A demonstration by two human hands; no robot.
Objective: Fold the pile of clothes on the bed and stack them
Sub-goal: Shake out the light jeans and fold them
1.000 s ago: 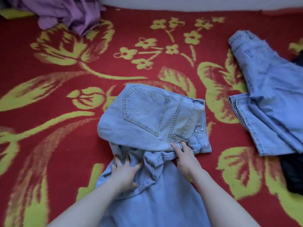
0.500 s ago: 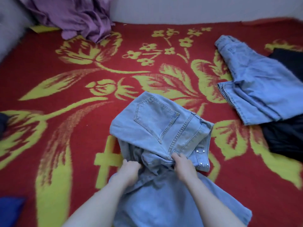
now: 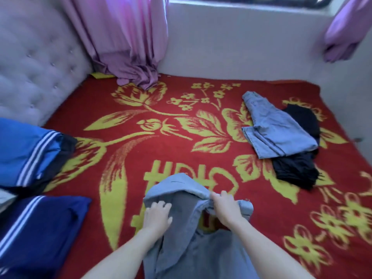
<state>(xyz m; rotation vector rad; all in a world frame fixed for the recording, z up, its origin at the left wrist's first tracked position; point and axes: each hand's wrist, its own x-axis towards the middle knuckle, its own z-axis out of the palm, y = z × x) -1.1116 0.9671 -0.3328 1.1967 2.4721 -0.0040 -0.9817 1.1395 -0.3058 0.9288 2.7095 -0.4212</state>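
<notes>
Light blue jeans (image 3: 181,190) are lifted off the red and yellow blanket (image 3: 141,150) right in front of me, their legs hanging down toward me. My left hand (image 3: 158,215) grips the left side of the denim. My right hand (image 3: 225,206) grips the bunched fabric at the right. A folded pair of light blue jeans (image 3: 275,129) lies at the right on top of a black garment (image 3: 296,170).
Blue clothes with white stripes (image 3: 30,150) and a navy striped piece (image 3: 40,228) lie stacked at the left edge. A padded grey headboard (image 3: 34,73) stands at the left. Purple curtains (image 3: 128,43) hang down onto the far side of the bed, below a white wall.
Both hands have raised the jeans from the blanket and drawn them toward me. The view has tilted up and back, bringing the headboard, curtains and blue clothes into sight.
</notes>
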